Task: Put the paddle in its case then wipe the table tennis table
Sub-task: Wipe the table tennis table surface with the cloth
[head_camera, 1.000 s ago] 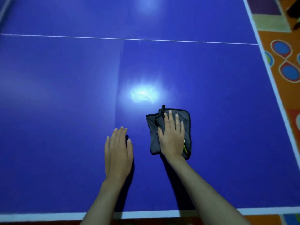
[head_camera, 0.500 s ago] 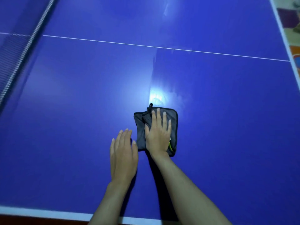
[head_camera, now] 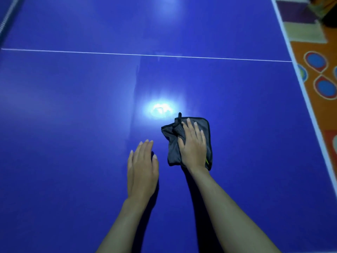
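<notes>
On the blue surface we've got the grey cloth pinned flat under our right hand, fingers straight, pressing rather than clutching. Left hand lies relaxed and flat just beside it, holding nothing. No paddle or case anywhere in view, so we'd guess that part's done, can't confirm though. Looks like we're mid-wipe near the white centre line, with plenty of surface left to cover.
</notes>
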Tool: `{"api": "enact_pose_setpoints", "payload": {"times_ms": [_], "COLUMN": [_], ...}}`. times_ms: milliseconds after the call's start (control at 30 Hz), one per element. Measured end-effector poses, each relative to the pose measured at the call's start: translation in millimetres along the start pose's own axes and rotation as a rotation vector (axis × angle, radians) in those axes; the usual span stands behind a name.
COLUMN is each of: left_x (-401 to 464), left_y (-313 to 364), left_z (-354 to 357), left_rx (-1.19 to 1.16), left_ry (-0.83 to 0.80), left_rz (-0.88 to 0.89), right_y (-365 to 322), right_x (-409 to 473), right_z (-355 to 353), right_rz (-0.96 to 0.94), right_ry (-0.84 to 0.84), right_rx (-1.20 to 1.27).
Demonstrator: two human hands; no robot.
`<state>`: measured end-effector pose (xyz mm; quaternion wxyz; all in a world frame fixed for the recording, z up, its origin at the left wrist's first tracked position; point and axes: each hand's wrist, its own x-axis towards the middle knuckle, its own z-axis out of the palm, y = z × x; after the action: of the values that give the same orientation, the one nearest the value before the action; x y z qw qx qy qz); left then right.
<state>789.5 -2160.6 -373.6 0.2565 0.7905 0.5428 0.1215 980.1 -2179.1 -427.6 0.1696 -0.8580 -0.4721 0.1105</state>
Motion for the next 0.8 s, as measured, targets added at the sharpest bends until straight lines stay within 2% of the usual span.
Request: {"api": "enact_pose_setpoints", "payload": {"times_ms": [333, 567, 800], "left_x": [15, 18, 20], "left_y": [137, 227, 271], "left_z": [101, 157, 188], "left_rx": [0.15, 0.13, 0.154], "left_ry": [-0.082, -0.12, -0.148], "left_rz": [0.203, 0.233, 0.25], "right_y": [191, 323, 398], "right_x": [11, 2, -4], "right_z": [-86, -144, -176], "right_rz": [0.114, 0.243, 0.27], "right_ry": [0.036, 0.066, 0.076], "right_rx": [0.019, 0.03, 0.025]}}
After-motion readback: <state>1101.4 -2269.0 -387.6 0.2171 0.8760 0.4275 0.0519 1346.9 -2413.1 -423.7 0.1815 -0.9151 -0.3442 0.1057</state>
